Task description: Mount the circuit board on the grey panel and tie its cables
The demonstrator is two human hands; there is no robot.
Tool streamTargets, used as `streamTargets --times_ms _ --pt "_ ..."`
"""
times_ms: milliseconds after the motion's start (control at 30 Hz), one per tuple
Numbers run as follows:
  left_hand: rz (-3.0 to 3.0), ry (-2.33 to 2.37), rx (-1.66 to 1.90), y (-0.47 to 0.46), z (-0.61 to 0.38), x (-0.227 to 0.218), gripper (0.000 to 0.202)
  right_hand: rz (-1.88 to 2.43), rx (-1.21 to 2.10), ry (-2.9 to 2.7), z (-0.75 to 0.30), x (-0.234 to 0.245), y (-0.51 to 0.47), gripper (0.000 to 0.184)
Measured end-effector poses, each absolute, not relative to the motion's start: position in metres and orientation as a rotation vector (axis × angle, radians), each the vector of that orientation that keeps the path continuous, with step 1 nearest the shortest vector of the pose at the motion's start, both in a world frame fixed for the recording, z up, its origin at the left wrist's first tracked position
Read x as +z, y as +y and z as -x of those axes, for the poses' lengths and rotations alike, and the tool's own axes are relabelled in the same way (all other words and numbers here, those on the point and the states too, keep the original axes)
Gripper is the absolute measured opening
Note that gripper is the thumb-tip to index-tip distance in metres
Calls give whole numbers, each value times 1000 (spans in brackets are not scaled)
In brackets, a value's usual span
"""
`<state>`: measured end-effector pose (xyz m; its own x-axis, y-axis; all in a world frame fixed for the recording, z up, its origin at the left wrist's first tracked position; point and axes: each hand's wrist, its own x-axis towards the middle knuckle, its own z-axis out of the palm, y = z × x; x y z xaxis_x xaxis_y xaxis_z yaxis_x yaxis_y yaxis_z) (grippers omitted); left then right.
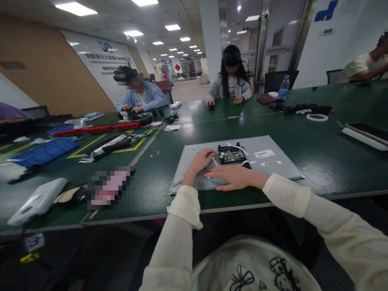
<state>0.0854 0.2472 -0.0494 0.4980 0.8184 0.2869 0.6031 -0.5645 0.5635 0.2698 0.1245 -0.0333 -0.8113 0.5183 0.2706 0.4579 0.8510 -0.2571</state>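
Observation:
A flat grey metal panel (pixel 266 159) lies on the green table (pixel 318 149) in front of me, with a small green circuit board (pixel 232 154) and white tape strips near its middle. My left hand (pixel 198 161) rests on the panel beside the board, fingers curled at a tape strip. My right hand (pixel 233 177) lies flat on the panel's near edge, fingers stretched out to the left, holding nothing.
A blue tray (pixel 45 151), a red strip (pixel 97 129), black tools and a white device (pixel 36 202) lie at the left. A tape roll (pixel 317 117), water bottle (pixel 284 87) and black cables sit at the far right. Three people sit across the table.

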Motion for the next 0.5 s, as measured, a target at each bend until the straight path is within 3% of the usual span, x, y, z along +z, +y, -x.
streamTargets --times_ms 300,500 --pt "-2381 1439 1157 241 -87 -41 34 848 300 -2615 -272 -37 139 59" --pt "-2530 1578 1159 236 -87 -41 35 989 257 -2515 -279 -41 156 56"
